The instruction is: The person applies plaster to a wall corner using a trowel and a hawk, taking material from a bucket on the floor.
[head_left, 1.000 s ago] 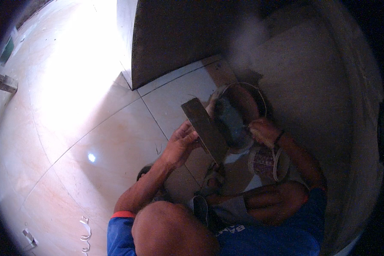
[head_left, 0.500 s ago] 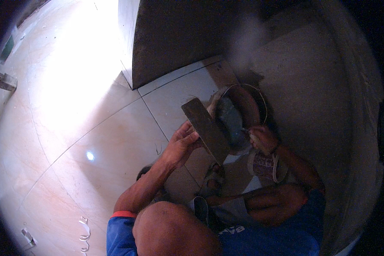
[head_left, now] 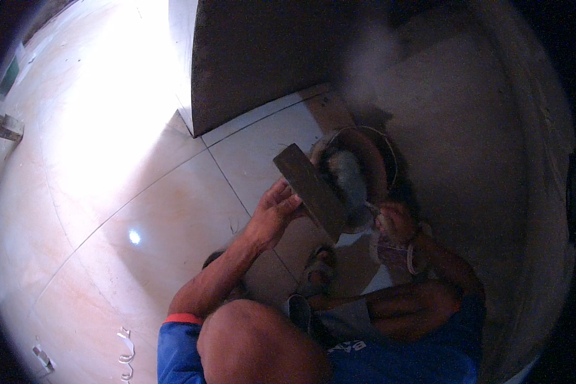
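Brown-grey and flat, a long rectangular board (head_left: 312, 194) sits near the middle of my frame, its long axis slanting from upper left down to lower right and its broad face turned up towards me. I have the left hand (head_left: 276, 214) grasping it from its left side, thumb near the edge; the rest of that grip is hidden beneath the board, so I cannot tell how the fingers close.

Right of centre, I have the right hand (head_left: 400, 224) clenched around the pale handle of a small tool (head_left: 383, 220). The tool's long axis runs from the fist towards the upper left, its tip pointing at the bucket (head_left: 376, 166); in this dimness I cannot tell whether the tip touches the contents. A thin wire handle arcs over the bucket, and blue-grey material shows inside. The board's lower right end overlaps the bucket's near side in my view.

Just below the right hand, partly covered by the wrist, I see a pale container (head_left: 393, 255) with a purple band. Tile floor (head_left: 173, 217) spreads across the left, glaring white at upper left, and a curled white strip (head_left: 127, 352) lies at lower left.
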Demonstrator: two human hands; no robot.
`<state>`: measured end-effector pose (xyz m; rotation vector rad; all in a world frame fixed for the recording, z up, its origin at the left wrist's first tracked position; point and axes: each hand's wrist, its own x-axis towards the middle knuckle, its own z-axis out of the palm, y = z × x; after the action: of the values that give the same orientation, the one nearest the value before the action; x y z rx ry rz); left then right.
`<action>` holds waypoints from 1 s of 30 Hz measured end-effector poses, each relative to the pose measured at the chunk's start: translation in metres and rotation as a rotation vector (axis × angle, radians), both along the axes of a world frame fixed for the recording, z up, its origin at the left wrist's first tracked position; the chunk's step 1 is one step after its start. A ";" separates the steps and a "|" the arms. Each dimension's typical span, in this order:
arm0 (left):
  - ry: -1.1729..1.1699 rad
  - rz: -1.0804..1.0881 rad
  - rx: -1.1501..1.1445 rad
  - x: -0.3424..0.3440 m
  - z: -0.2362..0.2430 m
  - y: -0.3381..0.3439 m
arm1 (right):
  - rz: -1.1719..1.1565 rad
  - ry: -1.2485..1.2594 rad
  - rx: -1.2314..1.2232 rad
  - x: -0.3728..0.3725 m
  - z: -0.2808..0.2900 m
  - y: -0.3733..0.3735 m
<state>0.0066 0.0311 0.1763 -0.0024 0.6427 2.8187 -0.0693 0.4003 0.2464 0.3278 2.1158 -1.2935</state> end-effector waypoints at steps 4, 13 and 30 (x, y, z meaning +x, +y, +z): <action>-0.005 0.009 -0.064 -0.004 0.002 0.003 | 0.067 -0.028 -0.170 0.005 0.011 0.004; -0.015 -0.017 -0.115 -0.016 0.000 0.024 | 0.036 0.056 -0.104 0.002 0.053 0.034; 0.133 0.052 -0.103 -0.018 -0.010 0.052 | 0.581 0.706 0.579 0.013 0.128 -0.053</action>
<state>-0.0112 0.0833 0.1665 0.1532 0.8286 2.8503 -0.0567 0.3471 0.3741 -0.5715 2.8465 -0.4553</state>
